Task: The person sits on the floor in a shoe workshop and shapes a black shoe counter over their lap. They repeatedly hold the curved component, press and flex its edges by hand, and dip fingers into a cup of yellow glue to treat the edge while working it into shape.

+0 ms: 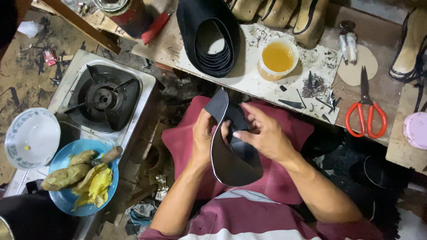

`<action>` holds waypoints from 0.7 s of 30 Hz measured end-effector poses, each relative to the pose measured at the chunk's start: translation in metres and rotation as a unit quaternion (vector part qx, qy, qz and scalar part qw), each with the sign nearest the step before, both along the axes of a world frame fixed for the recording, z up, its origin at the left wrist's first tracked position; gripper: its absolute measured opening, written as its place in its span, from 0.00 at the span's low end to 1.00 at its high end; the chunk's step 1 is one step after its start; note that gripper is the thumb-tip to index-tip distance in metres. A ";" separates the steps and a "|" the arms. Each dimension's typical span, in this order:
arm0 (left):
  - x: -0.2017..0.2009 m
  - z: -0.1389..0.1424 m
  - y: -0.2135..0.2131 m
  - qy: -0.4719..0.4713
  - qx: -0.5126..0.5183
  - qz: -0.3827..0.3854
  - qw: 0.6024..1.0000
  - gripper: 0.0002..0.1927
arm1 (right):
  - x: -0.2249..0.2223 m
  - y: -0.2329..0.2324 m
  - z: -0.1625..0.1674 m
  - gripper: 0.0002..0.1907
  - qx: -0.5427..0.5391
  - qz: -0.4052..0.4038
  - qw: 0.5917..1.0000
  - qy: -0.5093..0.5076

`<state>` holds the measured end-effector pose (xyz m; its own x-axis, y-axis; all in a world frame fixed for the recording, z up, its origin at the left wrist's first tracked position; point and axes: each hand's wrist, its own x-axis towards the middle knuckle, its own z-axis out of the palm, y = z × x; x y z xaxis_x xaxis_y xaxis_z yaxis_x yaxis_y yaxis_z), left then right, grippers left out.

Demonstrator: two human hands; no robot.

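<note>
A seated person's left hand (pixel 203 133) and right hand (pixel 262 133) both grip a curved black shoe-upper piece (pixel 233 162) with a pale edge, held over a maroon cloth (pixel 284 178) spread across the lap. The left hand closes around the piece's left edge, while the right hand's fingers (pixel 242 133) pinch a fold near its middle. The upper end of the piece rises toward the edge of the worktop (pixel 249 82).

On the pale, scuffed worktop just beyond the hands sits a stack of black cut pieces (pixel 209 38), and beside it a small white cup of yellow liquid (pixel 278 58). A heap of small dark nails (pixel 313 84) lies to the right of the cup, with black scraps scattered near it. Farther right, red-handled scissors (pixel 365 111) rest on a brown surface, next to a tan oval cutout (pixel 358 64). Tan shoe forms (pixel 284 13) line the far edge.

To the person's left, well apart from the hands, stands a single-burner gas stove (pixel 104 98). Beside it are an empty white bowl (pixel 32 138) and a blue plate (pixel 66 202) holding yellowish cooked food.
</note>
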<state>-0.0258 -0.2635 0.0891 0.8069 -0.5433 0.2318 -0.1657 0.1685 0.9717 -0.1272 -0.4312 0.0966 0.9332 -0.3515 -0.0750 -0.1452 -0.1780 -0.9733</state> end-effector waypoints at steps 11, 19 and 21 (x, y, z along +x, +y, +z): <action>-0.023 -0.039 -0.004 -0.024 -0.049 0.014 0.998 0.23 | -0.001 0.004 0.000 0.32 -0.001 -0.040 0.999 -0.008; -0.005 -0.053 -0.002 0.341 -0.035 -0.078 0.936 0.37 | 0.011 -0.025 0.036 0.30 -0.205 0.022 0.976 -0.074; -0.005 -0.050 -0.006 0.327 -0.081 -0.079 0.938 0.40 | 0.017 -0.026 0.041 0.37 -0.186 0.036 0.982 -0.022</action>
